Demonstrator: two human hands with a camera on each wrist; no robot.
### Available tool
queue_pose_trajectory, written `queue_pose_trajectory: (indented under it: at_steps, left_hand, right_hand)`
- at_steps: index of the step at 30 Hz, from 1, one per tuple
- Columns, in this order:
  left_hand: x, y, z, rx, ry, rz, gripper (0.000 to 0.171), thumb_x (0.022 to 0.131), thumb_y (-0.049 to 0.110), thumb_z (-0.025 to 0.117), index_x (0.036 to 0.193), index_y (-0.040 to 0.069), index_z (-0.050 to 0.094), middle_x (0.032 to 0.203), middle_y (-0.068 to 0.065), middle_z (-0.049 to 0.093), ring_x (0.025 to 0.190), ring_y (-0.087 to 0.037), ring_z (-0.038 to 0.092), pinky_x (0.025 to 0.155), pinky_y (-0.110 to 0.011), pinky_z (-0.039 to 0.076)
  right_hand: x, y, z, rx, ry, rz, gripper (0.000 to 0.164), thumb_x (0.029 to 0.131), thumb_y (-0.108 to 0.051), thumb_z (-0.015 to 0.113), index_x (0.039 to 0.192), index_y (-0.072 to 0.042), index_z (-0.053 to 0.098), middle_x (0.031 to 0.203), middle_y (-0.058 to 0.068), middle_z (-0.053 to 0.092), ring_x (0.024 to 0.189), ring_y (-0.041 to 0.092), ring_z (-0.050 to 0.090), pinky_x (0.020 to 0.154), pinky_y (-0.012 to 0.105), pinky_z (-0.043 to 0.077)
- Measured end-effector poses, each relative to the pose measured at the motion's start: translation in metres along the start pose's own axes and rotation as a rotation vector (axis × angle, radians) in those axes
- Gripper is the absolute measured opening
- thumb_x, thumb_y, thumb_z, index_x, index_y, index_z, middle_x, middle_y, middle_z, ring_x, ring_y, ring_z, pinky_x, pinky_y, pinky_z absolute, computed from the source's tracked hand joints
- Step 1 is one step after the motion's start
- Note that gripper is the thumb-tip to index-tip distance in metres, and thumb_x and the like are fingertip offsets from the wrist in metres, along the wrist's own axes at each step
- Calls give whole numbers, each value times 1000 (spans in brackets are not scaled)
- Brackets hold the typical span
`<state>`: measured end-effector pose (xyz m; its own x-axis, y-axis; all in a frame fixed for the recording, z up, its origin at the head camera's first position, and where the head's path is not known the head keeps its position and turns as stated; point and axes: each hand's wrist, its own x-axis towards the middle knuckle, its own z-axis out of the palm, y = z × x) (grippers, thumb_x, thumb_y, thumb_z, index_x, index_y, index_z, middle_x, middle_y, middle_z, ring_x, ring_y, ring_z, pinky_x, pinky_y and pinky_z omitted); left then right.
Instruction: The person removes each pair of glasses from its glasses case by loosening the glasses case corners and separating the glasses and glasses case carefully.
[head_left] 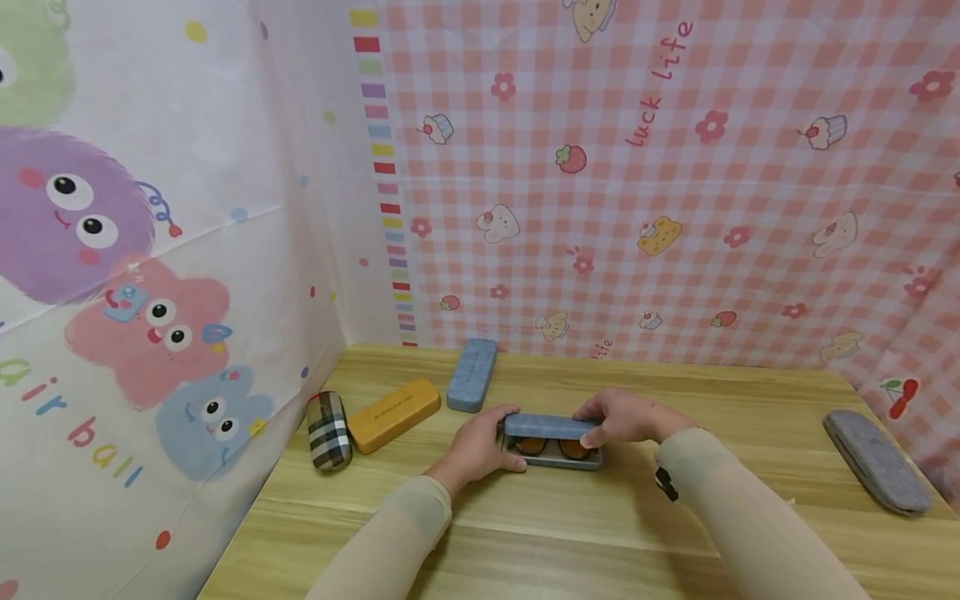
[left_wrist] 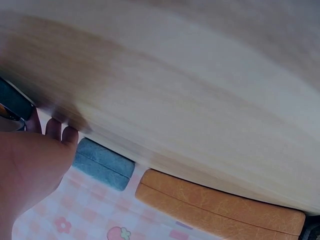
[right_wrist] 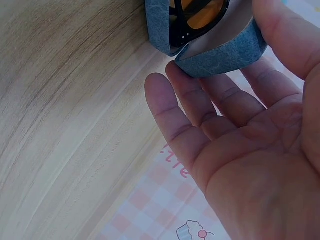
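Worktop [head_left: 540, 533], wood-grained, lower frame; pink checked cloth [head_left: 645, 187], upper right; white cartoon-print cloth [head_left: 153, 271], left.

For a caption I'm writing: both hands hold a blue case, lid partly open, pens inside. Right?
Not pens: glasses with orange lenses lie inside, as the right wrist view shows. The left hand and right hand hold the blue case, lid partly open.

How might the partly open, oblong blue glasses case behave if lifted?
The oblong blue case is likely stiff, given its straight walls. Its flat sides suggest little rolling. Its gaping front might let the black-framed, orange-lensed sunglasses slide out.
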<state>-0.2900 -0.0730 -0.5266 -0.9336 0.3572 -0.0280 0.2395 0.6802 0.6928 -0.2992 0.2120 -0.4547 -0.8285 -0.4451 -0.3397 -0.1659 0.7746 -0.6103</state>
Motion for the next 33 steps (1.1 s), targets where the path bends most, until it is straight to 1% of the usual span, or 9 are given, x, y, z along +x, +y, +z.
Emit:
queue_pose_trajectory:
  at_steps: [5,14,25,29,33]
  left_hand:
    - [0,-1,0,4,2,4,96,75,30,100,158,19,54,158,-9,59,148,-34,53,121,-53,47]
    - [1,-1,0,19,0,-9,96,76,32,99,159,23,52,160,-8,57,149,-34,52,121,-53,47]
    - [-1,0,0,17,-3,-7,96,76,31,99,159,24,52,161,-8,56,149,-34,52,121,-53,47]
    - [0,0,0,18,-1,-8,96,76,32,100,159,25,52,159,-9,57,147,-34,54,120,-53,48]
    - [1,0,0,23,3,-8,98,75,32,100,159,24,51,157,-11,60,144,-34,57,118,-53,49]
  right_hand:
    - [-1,-1,-1,-16,-5,-5,54,97,-23,81,144,-1,66,147,19,67,139,39,61,115,59,51]
    - [-2,-2,-1,-68,-5,-26,52,101,-26,76,146,-3,65,148,18,66,141,40,59,116,60,49]
    - [-1,-5,1,-162,1,-38,47,104,-26,72,145,-5,66,146,17,67,139,40,60,115,60,50]
    - [-1,-6,2,-172,-2,-32,46,106,-25,68,147,-4,64,146,17,67,139,40,59,116,60,49]
    - [-2,-6,1,-178,-13,-32,45,110,-26,62,149,-5,62,148,18,65,142,41,57,117,61,47]
